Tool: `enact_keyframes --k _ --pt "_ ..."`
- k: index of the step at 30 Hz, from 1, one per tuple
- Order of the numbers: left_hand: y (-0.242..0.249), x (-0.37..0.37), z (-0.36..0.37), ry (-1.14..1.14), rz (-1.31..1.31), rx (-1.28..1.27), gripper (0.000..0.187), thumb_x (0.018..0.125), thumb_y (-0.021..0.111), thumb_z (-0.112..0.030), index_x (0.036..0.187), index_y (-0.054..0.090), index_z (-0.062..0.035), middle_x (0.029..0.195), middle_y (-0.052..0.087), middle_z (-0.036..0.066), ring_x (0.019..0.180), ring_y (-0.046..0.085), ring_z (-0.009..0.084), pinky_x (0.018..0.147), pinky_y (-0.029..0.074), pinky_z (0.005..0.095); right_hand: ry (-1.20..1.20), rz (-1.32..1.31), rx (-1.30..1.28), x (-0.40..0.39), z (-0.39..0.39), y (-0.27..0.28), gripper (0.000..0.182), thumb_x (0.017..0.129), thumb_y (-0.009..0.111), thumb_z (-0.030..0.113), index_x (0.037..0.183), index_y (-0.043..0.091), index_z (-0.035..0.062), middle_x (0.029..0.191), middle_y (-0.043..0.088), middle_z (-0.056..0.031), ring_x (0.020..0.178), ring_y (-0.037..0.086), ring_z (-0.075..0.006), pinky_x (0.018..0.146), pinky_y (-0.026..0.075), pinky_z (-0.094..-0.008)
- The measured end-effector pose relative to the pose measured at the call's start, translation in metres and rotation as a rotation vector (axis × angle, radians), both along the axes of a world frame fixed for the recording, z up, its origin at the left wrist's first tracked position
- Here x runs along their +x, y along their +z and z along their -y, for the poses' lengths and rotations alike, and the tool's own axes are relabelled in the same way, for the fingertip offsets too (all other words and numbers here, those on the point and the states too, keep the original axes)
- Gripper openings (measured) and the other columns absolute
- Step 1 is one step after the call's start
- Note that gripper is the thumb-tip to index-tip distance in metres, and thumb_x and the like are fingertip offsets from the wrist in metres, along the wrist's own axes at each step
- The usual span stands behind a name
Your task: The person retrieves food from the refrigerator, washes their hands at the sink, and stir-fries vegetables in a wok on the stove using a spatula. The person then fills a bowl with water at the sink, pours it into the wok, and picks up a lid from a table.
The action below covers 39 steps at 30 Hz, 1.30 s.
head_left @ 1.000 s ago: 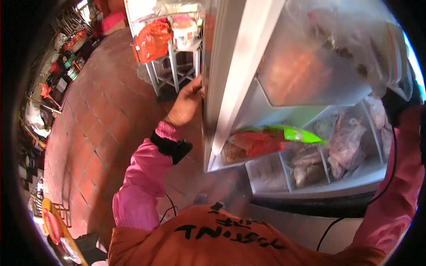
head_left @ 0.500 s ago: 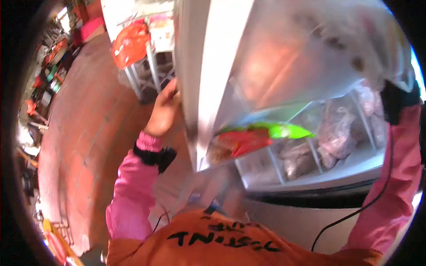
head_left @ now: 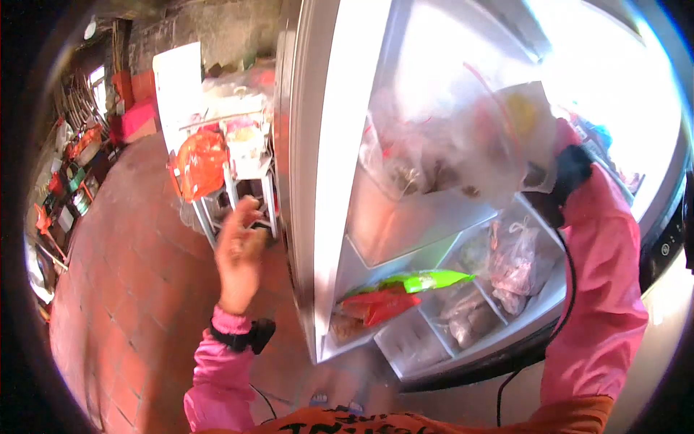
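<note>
An open door (head_left: 327, 181) stands upright in the middle of the view. My left hand (head_left: 241, 249) is to the left of it, apart from its edge, with fingers somewhat curled and nothing in them. On the right, my right arm reaches into the lit compartment; the hand is hidden behind a cloudy plastic bag (head_left: 499, 137). Below that bag sits a translucent bin (head_left: 405, 224). A green packet (head_left: 437, 280) and a red packet (head_left: 387, 304) lie in the divided drawer beneath, beside clear bags of pale pieces (head_left: 512, 264).
At the left, a red bag (head_left: 202, 165) hangs on a metal-legged table (head_left: 253, 163). Tiled floor (head_left: 137, 289) spreads below it, and assorted items line the far left wall. A dark cable runs along my right sleeve.
My left hand has let go of the door edge and moved left. The view has tilted up, showing more of the lit compartment. The cloudy bag now hangs farther left of my right wrist.
</note>
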State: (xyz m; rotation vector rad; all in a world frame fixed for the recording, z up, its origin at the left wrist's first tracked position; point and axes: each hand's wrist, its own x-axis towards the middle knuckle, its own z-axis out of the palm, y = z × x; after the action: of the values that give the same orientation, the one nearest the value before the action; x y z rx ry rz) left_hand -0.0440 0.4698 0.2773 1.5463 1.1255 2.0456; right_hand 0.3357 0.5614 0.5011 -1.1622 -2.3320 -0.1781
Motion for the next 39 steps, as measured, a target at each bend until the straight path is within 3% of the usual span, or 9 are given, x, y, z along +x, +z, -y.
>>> enact_keyframes --k 2,6,11,18,31,33,34,37,39 --pt "0.054 0.008 0.025 0.139 -0.087 0.341 0.037 0.085 0.051 0.002 0.122 0.051 0.0033 0.121 0.055 0.013 0.103 0.051 0.0173 0.087 0.041 0.0284 0.042 -0.016 0.086 -0.002 0.017 0.004 0.023 0.091 0.056 0.016 0.111 0.058 0.0058 0.102 0.063 -0.0052 0.085 0.06 -0.0152 0.077 0.05 -0.0286" --pt "0.169 0.045 0.069 0.228 -0.931 0.703 0.036 0.071 0.055 -0.002 0.107 0.058 0.0027 0.116 0.056 0.024 0.109 0.053 0.0332 0.096 0.038 0.0439 0.156 -0.024 0.336 -0.012 0.072 0.009 0.024 0.09 0.056 0.016 0.112 0.058 0.0059 0.102 0.063 -0.0051 0.086 0.06 -0.0153 0.077 0.05 -0.0287" --pt "0.232 0.153 0.053 0.054 -1.189 0.946 0.036 0.073 0.062 -0.016 0.109 0.064 -0.0136 0.118 0.058 0.01 0.11 0.052 0.0298 0.09 0.04 0.0419 0.243 0.033 0.472 -0.017 0.09 0.017 0.024 0.09 0.057 0.015 0.112 0.058 0.006 0.103 0.063 -0.0051 0.086 0.06 -0.0153 0.077 0.05 -0.0288" --pt "0.243 0.19 0.011 0.287 -1.413 0.939 0.035 0.078 0.06 -0.03 0.111 0.065 -0.0195 0.117 0.059 0.003 0.118 0.048 0.0259 0.084 0.041 0.0463 0.359 0.038 0.322 -0.01 0.062 0.027 0.025 0.09 0.058 0.015 0.113 0.058 0.0061 0.103 0.063 -0.005 0.086 0.06 -0.0154 0.078 0.05 -0.029" --pt "0.25 0.178 0.008 0.111 -1.441 0.649 0.031 0.078 0.064 -0.025 0.106 0.063 -0.011 0.12 0.058 0.009 0.108 0.052 0.0315 0.089 0.043 0.042 0.745 -0.147 -0.217 -0.006 0.017 0.034 0.026 0.089 0.059 0.014 0.114 0.057 0.0064 0.104 0.062 -0.0049 0.087 0.06 -0.0156 0.078 0.05 -0.0294" --pt "0.251 0.176 0.01 0.124 -1.445 0.626 0.029 0.077 0.064 -0.024 0.103 0.063 -0.0108 0.121 0.057 0.009 0.107 0.052 0.0314 0.088 0.044 0.0415 0.529 0.157 0.148 -0.001 0.027 0.038 0.028 0.09 0.057 0.015 0.116 0.056 0.0041 0.109 0.063 -0.0082 0.087 0.062 -0.019 0.079 0.051 -0.0311" --pt "0.251 0.173 0.011 0.139 -1.445 0.607 0.027 0.077 0.064 -0.022 0.101 0.063 -0.0106 0.122 0.057 0.008 0.106 0.052 0.0314 0.087 0.045 0.0411 0.552 0.163 0.139 -0.001 0.03 0.039 0.028 0.09 0.057 0.015 0.116 0.056 0.0041 0.109 0.063 -0.0082 0.087 0.062 -0.019 0.079 0.051 -0.0311" --pt "0.244 0.17 0.007 0.095 -1.388 0.632 0.023 0.078 0.063 -0.023 0.098 0.063 -0.0113 0.123 0.056 0.007 0.104 0.053 0.0311 0.084 0.047 0.0398 0.093 0.234 0.156 0.0 0.035 0.034 0.028 0.085 0.061 0.017 0.109 0.057 0.002 0.096 0.064 -0.0129 0.082 0.063 -0.0187 0.075 0.05 -0.0339" --pt "0.244 0.169 0.005 0.127 -1.417 0.584 0.024 0.078 0.062 -0.024 0.099 0.063 -0.0116 0.124 0.055 0.007 0.103 0.054 0.0312 0.084 0.047 0.0397 0.116 0.225 0.199 0.004 0.038 0.031 0.028 0.083 0.063 0.016 0.106 0.058 0.0019 0.092 0.062 -0.0134 0.082 0.063 -0.0216 0.076 0.05 -0.0336"
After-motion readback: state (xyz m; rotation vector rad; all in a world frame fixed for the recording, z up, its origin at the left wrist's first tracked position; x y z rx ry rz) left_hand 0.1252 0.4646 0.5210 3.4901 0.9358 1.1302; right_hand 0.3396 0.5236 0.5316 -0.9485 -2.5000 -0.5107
